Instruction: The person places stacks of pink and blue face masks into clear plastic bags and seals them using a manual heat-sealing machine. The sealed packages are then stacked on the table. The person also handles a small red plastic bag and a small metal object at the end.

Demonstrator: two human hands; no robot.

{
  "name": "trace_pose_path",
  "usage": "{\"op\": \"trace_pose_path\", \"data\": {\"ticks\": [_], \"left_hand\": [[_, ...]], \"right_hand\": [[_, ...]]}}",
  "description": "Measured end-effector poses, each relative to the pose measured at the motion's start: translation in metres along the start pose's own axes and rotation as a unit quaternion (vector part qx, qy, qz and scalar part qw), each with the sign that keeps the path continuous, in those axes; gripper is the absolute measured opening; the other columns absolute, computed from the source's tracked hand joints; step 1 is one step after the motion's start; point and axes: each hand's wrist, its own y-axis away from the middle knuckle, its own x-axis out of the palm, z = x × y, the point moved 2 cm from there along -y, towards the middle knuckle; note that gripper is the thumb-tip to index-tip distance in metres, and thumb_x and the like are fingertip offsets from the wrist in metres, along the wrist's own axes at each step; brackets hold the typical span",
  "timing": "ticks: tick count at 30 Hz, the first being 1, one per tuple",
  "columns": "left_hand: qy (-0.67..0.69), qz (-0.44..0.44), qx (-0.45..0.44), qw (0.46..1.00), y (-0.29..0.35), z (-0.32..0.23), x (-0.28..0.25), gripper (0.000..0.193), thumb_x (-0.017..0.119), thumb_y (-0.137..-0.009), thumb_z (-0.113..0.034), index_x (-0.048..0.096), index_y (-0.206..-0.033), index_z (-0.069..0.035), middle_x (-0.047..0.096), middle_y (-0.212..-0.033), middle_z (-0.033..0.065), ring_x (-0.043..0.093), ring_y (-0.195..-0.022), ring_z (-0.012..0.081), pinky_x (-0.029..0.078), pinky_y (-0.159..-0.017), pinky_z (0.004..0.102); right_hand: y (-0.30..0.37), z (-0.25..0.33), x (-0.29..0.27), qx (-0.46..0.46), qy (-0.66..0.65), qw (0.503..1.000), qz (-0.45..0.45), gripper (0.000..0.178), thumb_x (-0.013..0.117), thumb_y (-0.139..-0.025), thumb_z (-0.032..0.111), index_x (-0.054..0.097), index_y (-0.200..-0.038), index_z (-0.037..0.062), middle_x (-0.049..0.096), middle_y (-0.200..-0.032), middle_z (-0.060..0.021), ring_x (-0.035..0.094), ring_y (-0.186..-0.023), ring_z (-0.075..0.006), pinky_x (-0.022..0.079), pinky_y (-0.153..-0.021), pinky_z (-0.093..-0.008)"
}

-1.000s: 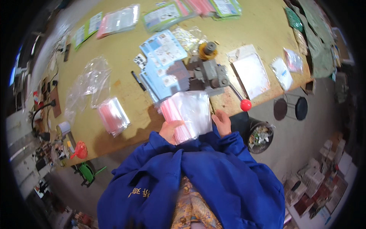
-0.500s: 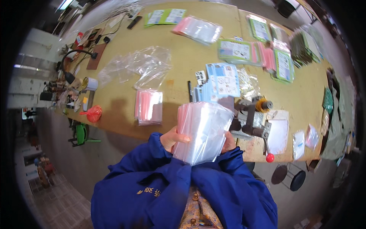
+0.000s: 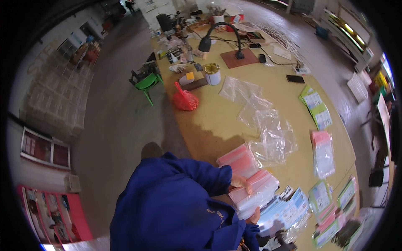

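Note:
A stack of clear plastic bags (image 3: 265,195) with pink strips is held between my two hands. My left hand (image 3: 241,183) grips its near left side, the thumb lying on top. At the stack's lower end my right hand (image 3: 253,216) closes on the edge, partly hidden by the sleeve. Another stack of pink-striped bags (image 3: 238,160) lies on the table just beyond, close to or touching the held one. Blue-and-white printed sheets (image 3: 289,211) are spread to the right of my hands.
Loose clear film (image 3: 270,129) lies across the yellowish table (image 3: 201,129). A red plastic bag (image 3: 185,99), a tin can (image 3: 212,74) and a black gooseneck lamp (image 3: 222,26) stand farther off. Green printed packs (image 3: 320,196) and more bags (image 3: 323,154) line the right side. A green chair (image 3: 147,82) stands beyond the left edge.
My view has swung to the left, bringing the lamp and chair nearer the middle. The held stack has come over beside the other bag stack; both hands still hold it.

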Motion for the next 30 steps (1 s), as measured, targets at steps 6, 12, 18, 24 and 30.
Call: {"op": "trace_pose_path", "data": {"ticks": [6, 12, 18, 24, 30], "left_hand": [[0.012, 0.038, 0.084, 0.996, 0.013, -0.051, 0.008, 0.065, 0.073, -0.074, -0.017, 0.051, -0.134, -0.004, 0.068, -0.110, 0.0117, 0.067, -0.094, 0.0221, 0.055, -0.084, 0.0362], [-0.113, -0.045, 0.189, 0.974, 0.047, -0.070, -0.004, 0.063, 0.076, -0.073, -0.015, 0.053, -0.130, 0.001, 0.068, -0.111, 0.0109, 0.066, -0.093, 0.0190, 0.054, -0.080, 0.0361], [-0.194, -0.189, 0.253, 0.929, 0.061, 0.009, -0.045, 0.052, 0.079, -0.071, -0.010, 0.061, -0.118, 0.001, 0.068, -0.106, 0.0085, 0.062, -0.095, 0.0159, 0.051, -0.083, 0.0334], [-0.093, -0.195, 0.274, 0.937, 0.058, 0.123, -0.050, 0.060, 0.086, -0.071, -0.011, 0.059, -0.124, -0.003, 0.067, -0.111, 0.0068, 0.060, -0.108, 0.0170, 0.048, -0.095, 0.0355], [0.014, -0.164, 0.289, 0.943, 0.040, 0.173, -0.021, 0.061, 0.085, -0.068, -0.003, 0.059, -0.123, -0.004, 0.067, -0.105, 0.0082, 0.063, -0.101, 0.0186, 0.050, -0.090, 0.0350]], "right_hand": [[-0.042, 0.040, 0.027, 0.005, -0.029, 0.999, 0.036, 0.072, 0.063, -0.084, 0.038, 0.040, -0.139, -0.0014, 0.055, -0.129, -0.0174, 0.056, -0.114, -0.0334, 0.045, -0.101, -0.0461], [-0.051, 0.090, 0.053, -0.015, 0.049, 0.998, 0.036, 0.066, 0.069, -0.077, 0.004, 0.042, -0.138, 0.0003, 0.058, -0.123, -0.0171, 0.060, -0.108, -0.0330, 0.050, -0.094, -0.0471], [-0.015, 0.097, 0.048, -0.052, 0.241, 0.969, -0.030, 0.054, 0.072, -0.077, -0.002, 0.052, -0.127, 0.0005, 0.064, -0.108, -0.0111, 0.063, -0.092, -0.0244, 0.053, -0.082, -0.0376], [0.057, 0.081, 0.033, -0.134, 0.414, 0.900, 0.004, 0.050, 0.071, -0.077, -0.005, 0.053, -0.123, 0.0021, 0.063, -0.103, -0.0072, 0.060, -0.091, -0.0172, 0.050, -0.080, -0.0311], [0.112, 0.086, 0.033, -0.146, 0.484, 0.862, 0.038, 0.049, 0.070, -0.079, -0.003, 0.052, -0.124, -0.0006, 0.062, -0.110, -0.0082, 0.058, -0.096, -0.0176, 0.048, -0.085, -0.0317]]}}
